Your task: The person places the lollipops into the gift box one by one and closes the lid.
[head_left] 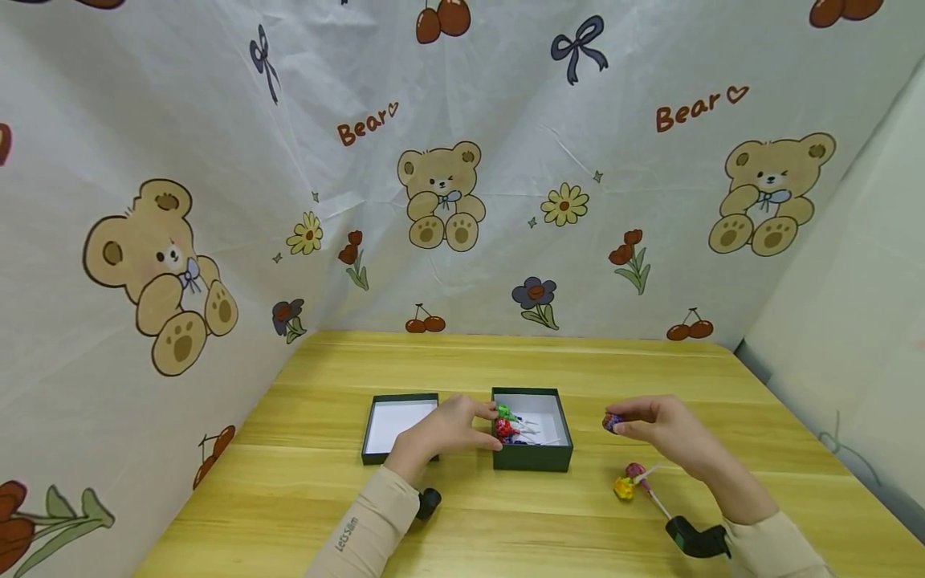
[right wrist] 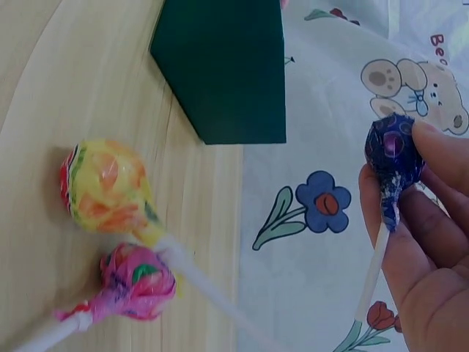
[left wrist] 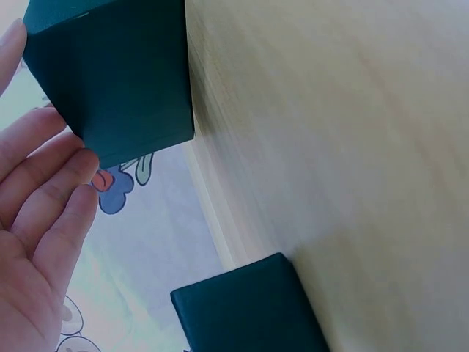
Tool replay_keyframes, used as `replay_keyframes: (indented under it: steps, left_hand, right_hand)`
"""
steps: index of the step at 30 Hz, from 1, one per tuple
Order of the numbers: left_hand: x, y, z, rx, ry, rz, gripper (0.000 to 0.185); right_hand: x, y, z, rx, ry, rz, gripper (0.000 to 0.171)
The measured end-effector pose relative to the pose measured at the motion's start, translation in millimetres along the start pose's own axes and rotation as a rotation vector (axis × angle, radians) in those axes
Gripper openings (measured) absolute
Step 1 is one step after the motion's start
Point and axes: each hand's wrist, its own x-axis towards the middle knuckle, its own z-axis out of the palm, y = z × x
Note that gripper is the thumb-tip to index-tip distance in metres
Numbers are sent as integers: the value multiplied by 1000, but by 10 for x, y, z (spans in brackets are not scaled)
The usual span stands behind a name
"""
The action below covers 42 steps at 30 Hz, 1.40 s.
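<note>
A dark green box (head_left: pixel 532 458) with a white inside stands on the table and holds several wrapped lollipops (head_left: pixel 503 426), green, red and blue ones among them, heaped along its left side. My left hand (head_left: pixel 451 427) touches the box's left side, its thumb and fingers spread along the edge. To the right of the box, my right hand (head_left: pixel 668 429) pinches a dark blue-purple wrapped lollipop (right wrist: pixel 392 150) by its head above the table; the white stick points down in the right wrist view. Below that hand lie a yellow lollipop (right wrist: pixel 110 187) and a pink lollipop (right wrist: pixel 139 282).
The box's shallow green lid (head_left: pixel 393 425), white inside, lies left of the box, partly behind my left hand. Black wrist devices (head_left: pixel 695 538) sit near both sleeves. A patterned cloth (head_left: pixel 491 281) hangs behind the wooden table (head_left: pixel 462 365).
</note>
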Motion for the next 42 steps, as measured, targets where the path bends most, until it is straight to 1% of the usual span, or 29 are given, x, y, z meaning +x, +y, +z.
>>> replay_keyframes:
  steps: [6,10,17,24,29,35,38,42]
  left_hand:
    - [3,0,6,6,-1,7,52]
    - [2,6,6,6,-2,10,52]
    - [-7,2,-2,5,6,9,52]
    - [-10,0,-5,11,4,9,52]
    - [-13,7,-7,10,0,6,52]
    - [0,9,-3,12,-1,4,52]
    - [4,11,-3,13,-2,9,52]
    - [8,9,-1,11,-2,11,52]
  right_hand:
    - [52,-69,97,-24,10,-30,30]
    - [97,-102,143,-20,1,-35,31]
    - [219,-199,241,35,1,-21,32]
    - [299,-241,354,56,17,-20,31]
    - [337,-254,391,70,-3,-37,33]
    - [392,-271,427,18,-52,-98,35]
    - [417,-289,455,0,-54,-108,34]
    - [447,-308,494,42,-71,-104,33]
